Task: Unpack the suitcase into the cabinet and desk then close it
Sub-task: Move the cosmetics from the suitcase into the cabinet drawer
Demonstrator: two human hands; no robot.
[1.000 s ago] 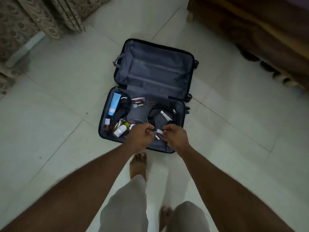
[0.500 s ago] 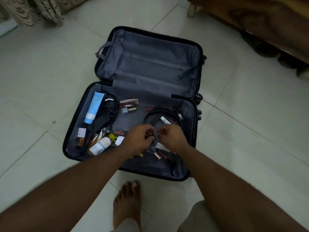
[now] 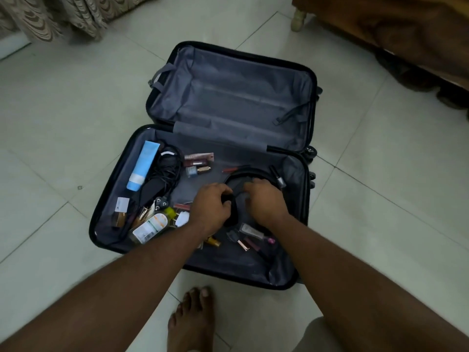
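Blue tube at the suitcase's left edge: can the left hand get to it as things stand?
Probably yes. The blue tube lies uncovered on top, beside the black cable bundle, with nothing over it. But the left hand is gripping the black pouch, so it must let go first.

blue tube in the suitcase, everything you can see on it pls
The blue tube is a light-blue squeeze tube, plastic by its look, with a white band near its lower end. It lies flat along the left side of the suitcase's near half, crimped end toward the hinge, cap end nearer the person. A bundle of black cables lies against its right side. Neither hand touches it.
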